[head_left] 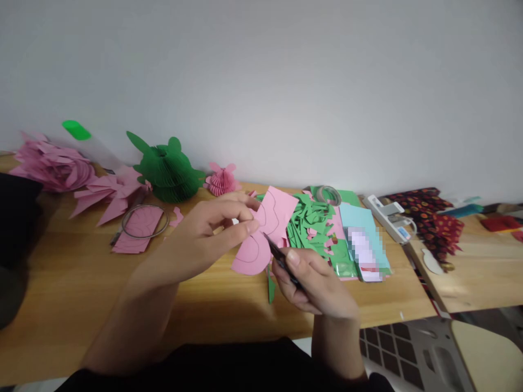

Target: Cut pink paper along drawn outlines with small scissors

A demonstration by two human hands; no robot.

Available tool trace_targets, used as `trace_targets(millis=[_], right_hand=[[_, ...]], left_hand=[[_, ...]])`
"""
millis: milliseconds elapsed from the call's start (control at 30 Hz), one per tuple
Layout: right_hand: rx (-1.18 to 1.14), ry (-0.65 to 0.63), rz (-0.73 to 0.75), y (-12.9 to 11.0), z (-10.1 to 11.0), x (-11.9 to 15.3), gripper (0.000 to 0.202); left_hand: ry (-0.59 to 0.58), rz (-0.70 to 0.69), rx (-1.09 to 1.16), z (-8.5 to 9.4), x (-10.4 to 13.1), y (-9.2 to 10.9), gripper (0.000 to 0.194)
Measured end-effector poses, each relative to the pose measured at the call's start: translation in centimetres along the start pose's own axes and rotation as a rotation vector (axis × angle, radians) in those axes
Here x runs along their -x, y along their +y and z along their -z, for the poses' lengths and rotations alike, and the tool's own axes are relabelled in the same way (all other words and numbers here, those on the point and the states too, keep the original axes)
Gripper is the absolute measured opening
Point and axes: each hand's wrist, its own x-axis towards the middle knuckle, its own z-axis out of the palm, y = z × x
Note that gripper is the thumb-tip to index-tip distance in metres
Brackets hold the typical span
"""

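Pinched between the thumb and fingers of my left hand (216, 228) is a piece of pink paper (281, 209) with curved pencil outlines drawn on it. Its lower edge is cut to a rounded shape. My right hand (312, 280) is closed around dark scissors (278, 251), whose tip meets the paper near its middle, close to my left thumb. The handles are mostly hidden by my fingers. Behind and right of the paper lies a heap of green paper scraps (312, 218) with small pink bits among them.
Along the wall stand a green honeycomb paper figure (169, 171), a small pink one (222, 179) and pink folded paper (57, 163). Pink sheets (141, 228) lie left. At right are a tape roll (329, 195), light blue paper (359, 215) and a power strip (388, 218).
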Motion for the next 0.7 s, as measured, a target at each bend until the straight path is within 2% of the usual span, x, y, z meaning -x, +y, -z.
trace_targets(millis=[100,233,300,567,700], right_hand=[[-0.042,-0.003,-0.014,0.3,0.2,0.1,0.049],[-0.122,-0.065,0.007,0.6,0.5,-0.2,0.050],[-0.171,-0.083,0.005,0.5,0.5,-0.3,0.051],[-0.262,-0.032,-0.010,-0.1,-0.4,-0.8,0.052],[-0.271,-0.010,0.044,0.1,-1.1,-1.5,0.052]], left_hand=[[-0.023,0.016,-0.013,0.1,-0.2,0.1,0.024],[-0.111,-0.005,0.004,0.1,-0.5,0.3,0.025],[-0.112,0.011,0.048,0.0,-0.5,0.3,0.025],[0.016,0.134,0.301,-1.0,-0.5,-0.6,0.021],[0.081,0.125,0.288,-1.7,-0.3,-0.7,0.022]])
